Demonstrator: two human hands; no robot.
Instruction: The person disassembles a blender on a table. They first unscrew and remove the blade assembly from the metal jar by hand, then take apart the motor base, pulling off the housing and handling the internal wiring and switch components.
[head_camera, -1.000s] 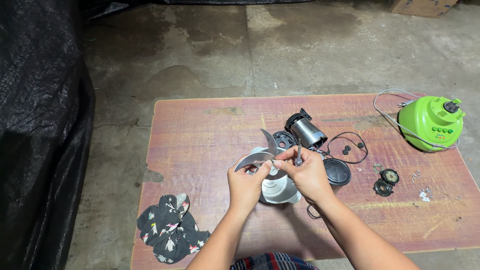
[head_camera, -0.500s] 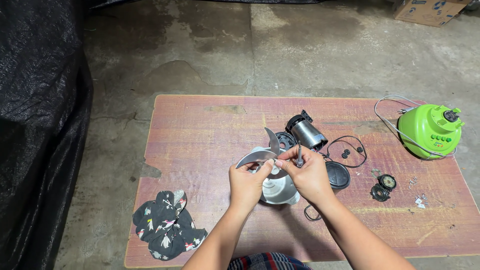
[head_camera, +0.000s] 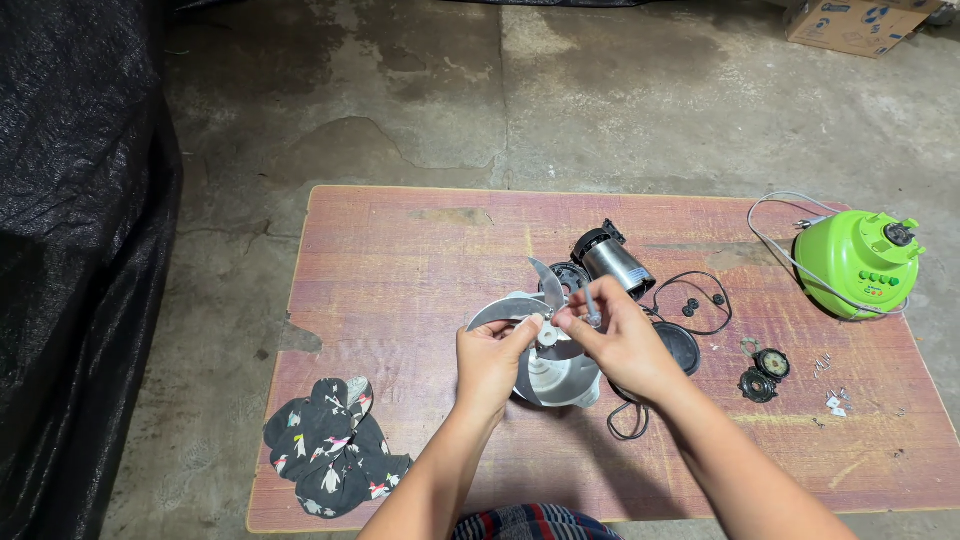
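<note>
Over worn red surface (head_camera: 400, 250), both hands, left (head_camera: 490, 360) and right (head_camera: 622, 340), pinch light, stiff, sharp-edged fan blade (head_camera: 520, 305); its hub seems the safest grip.

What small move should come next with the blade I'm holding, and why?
Probably lower the blade straight down over the white bowl. Both hands, left and right, pinch it at its hub just above the bowl, with the curved edges sticking out bare, so a short steady descent keeps the fingers away from them.

curved steel blade piece (head_camera: 520, 305) held up above white bowl (head_camera: 560, 378).
</note>
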